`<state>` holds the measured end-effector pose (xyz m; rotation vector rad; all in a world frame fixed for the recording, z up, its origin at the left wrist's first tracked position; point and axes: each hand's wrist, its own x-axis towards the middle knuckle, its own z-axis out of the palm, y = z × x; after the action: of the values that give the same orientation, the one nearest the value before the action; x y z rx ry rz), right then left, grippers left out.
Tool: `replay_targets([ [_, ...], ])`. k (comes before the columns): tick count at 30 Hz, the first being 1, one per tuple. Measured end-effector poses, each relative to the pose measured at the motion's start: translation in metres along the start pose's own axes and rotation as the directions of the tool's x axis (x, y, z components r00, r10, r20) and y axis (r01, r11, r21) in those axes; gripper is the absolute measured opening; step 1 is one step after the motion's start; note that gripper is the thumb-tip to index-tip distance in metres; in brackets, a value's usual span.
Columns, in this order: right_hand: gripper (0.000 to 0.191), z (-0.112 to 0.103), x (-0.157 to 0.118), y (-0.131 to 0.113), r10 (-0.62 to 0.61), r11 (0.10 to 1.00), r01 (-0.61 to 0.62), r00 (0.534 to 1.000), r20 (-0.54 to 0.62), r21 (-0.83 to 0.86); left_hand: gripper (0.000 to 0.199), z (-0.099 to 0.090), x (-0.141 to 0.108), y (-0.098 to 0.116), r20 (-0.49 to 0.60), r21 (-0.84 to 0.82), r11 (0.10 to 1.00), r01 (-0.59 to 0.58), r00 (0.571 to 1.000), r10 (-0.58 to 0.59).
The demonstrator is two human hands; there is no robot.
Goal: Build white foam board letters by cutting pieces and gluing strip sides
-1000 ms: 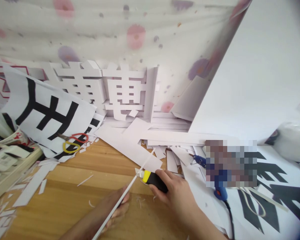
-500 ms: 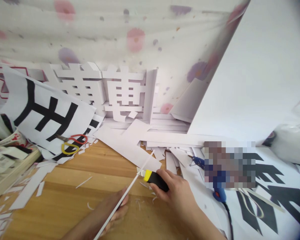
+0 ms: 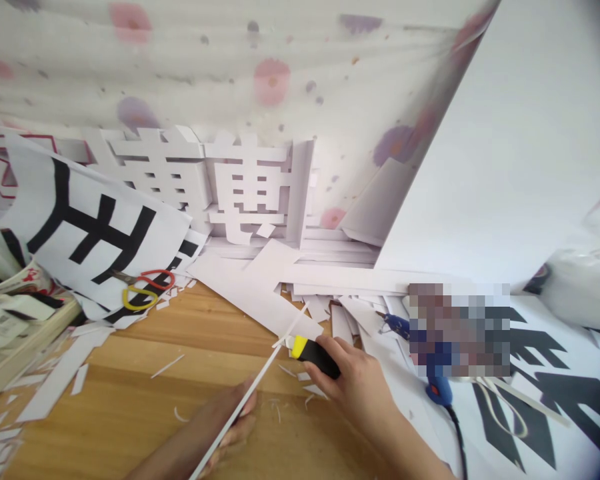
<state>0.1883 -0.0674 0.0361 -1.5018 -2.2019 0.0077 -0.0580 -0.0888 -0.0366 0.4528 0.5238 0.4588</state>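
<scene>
My right hand [image 3: 353,373] is wrapped around a utility knife [image 3: 317,355] with a black body and a yellow front end. Its short blade points left, at the far part of a thin white board [image 3: 260,377] seen nearly edge-on. My left hand [image 3: 240,417] grips that board low down, and the board hides part of the fingers. At the board's tip a narrow sliver appears to stick out sideways. Whether the blade touches the board I cannot tell for sure. Behind the tip lies a flat white strip [image 3: 250,297] on the wooden table [image 3: 145,393].
Red-and-yellow-handled scissors [image 3: 141,300] rest on printed paper [image 3: 100,227] at left. A blue glue gun [image 3: 437,387] with a black cord lies at right on printed sheets. White cut-out characters [image 3: 250,177] stand at the back. A large white panel [image 3: 490,147] leans at right; offcuts [image 3: 167,367] are scattered about.
My right hand and the knife have shifted slightly right, and more of the blade shows. My left hand and the board have barely moved.
</scene>
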Motion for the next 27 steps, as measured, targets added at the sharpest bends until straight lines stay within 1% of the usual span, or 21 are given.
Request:
replay_targets([
  [2, 0.017, 0.001, 0.000, 0.001, 0.007, 1.000, -0.007, 1.000, 0.003, 0.003, 0.037, 0.001, 0.000, -0.001, -0.005, -0.007, 1.000, -0.008, 1.000, 0.008],
  [6, 0.016, 0.003, 0.000, 0.004, 0.020, 1.000, -0.020, 1.000, 0.004, 0.012, 0.038, 0.000, 0.000, -0.003, 0.028, -0.027, 1.000, 0.011, 1.000, -0.010],
  [11, 0.016, 0.003, 0.000, 0.005, 0.025, 0.999, -0.024, 1.000, -0.013, 0.030, 0.035, -0.010, -0.005, -0.008, 0.068, -0.093, 0.995, -0.040, 0.997, 0.046],
  [16, 0.017, 0.006, 0.001, 0.007, 0.042, 0.999, -0.042, 0.999, -0.006, 0.023, 0.035, -0.016, -0.008, -0.009, 0.114, -0.103, 0.994, -0.027, 0.993, 0.038],
  [20, 0.019, 0.007, 0.002, 0.010, 0.065, 0.998, -0.065, 0.998, 0.002, 0.026, 0.029, -0.013, -0.012, -0.006, 0.119, -0.103, 0.995, -0.014, 0.993, 0.026],
  [24, 0.021, 0.007, 0.004, 0.013, 0.086, 0.995, -0.085, 0.996, -0.009, 0.047, 0.027, -0.005, -0.015, -0.001, 0.090, -0.099, 0.995, -0.020, 0.996, 0.029],
  [27, 0.020, 0.008, 0.005, 0.013, 0.101, 0.994, -0.100, 0.995, -0.004, 0.052, 0.029, 0.003, -0.015, 0.003, 0.058, -0.096, 0.994, -0.048, 0.997, 0.054],
])
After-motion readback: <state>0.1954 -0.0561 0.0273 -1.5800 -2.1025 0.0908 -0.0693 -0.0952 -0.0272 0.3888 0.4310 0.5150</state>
